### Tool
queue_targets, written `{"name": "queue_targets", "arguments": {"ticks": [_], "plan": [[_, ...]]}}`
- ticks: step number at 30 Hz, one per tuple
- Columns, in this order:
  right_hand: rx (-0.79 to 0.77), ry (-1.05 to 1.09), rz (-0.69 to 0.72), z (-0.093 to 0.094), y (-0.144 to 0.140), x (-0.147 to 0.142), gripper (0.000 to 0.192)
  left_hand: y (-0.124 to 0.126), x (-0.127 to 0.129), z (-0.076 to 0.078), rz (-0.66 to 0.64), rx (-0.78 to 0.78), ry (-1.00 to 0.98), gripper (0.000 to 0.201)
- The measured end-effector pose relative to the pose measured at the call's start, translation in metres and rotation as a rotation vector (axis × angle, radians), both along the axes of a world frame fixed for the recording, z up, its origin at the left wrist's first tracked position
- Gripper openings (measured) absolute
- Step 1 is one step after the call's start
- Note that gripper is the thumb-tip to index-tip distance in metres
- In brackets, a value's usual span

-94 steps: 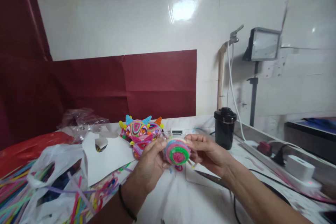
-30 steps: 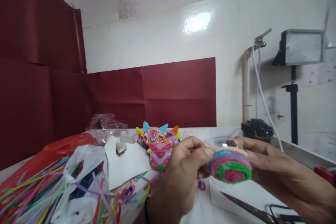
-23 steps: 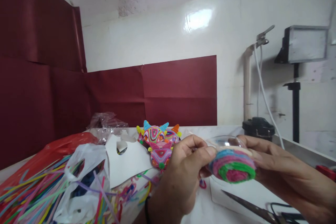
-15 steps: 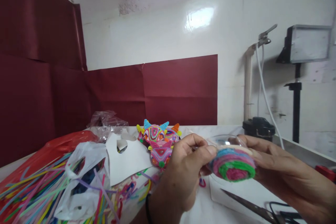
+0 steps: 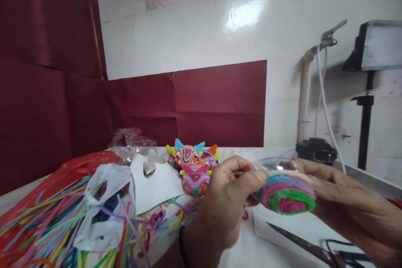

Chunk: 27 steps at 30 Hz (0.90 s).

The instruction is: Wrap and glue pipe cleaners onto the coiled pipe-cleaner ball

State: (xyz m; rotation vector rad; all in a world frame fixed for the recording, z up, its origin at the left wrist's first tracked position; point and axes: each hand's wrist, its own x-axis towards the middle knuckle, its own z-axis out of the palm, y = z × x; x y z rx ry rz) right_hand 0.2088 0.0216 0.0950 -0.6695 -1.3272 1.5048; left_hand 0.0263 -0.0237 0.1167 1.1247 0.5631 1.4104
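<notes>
Between my two hands is a clear round plastic shell [image 5: 279, 162], tilted, with fuzzy pipe cleaners coiled over its near side. The pipe-cleaner coil [image 5: 289, 197] has a pink centre, then green, pink and blue rings. A cream pipe cleaner [image 5: 287, 173] runs along its upper edge. At the left edge my left hand [image 5: 230, 201] is closed, thumb and index finger pinching the cream pipe cleaner. My right hand [image 5: 339, 186] grips the shell's right side from behind and the edge. Below the hands lie scissors [image 5: 298, 240] on a white board [image 5: 262, 228].
Finished pipe-cleaner animal heads [image 5: 194, 178] with horns sit behind my left hand. Loose pipe cleaners [image 5: 47, 222] cover a red bag [image 5: 84, 161] at left, beside a white plastic bag [image 5: 103, 234] and a cut white sheet [image 5: 157, 192]. A black container [image 5: 316, 148] stands back right.
The view has shifted slightly, so everything sits a little differently in the frame. Both hands keep hold of the coiled piece, and more of the cream strand shows near my left fingers.
</notes>
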Motion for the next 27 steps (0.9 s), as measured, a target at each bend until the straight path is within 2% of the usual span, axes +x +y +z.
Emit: {"name": "queue_targets", "arguments": {"ticks": [12, 18, 27], "plan": [[-0.017, 0.032, -0.023, 0.002, -0.004, -0.003, 0.035, 0.000, -0.001, 0.000, 0.004, -0.032, 0.025, 0.023], [0.009, 0.086, -0.013, 0.002, -0.004, -0.006, 0.028, 0.005, 0.000, 0.000, -0.023, 0.011, 0.006, 0.023], [0.050, 0.167, 0.102, 0.002, 0.008, -0.010, 0.032, 0.013, -0.002, -0.006, -0.022, -0.001, 0.000, 0.021]]}}
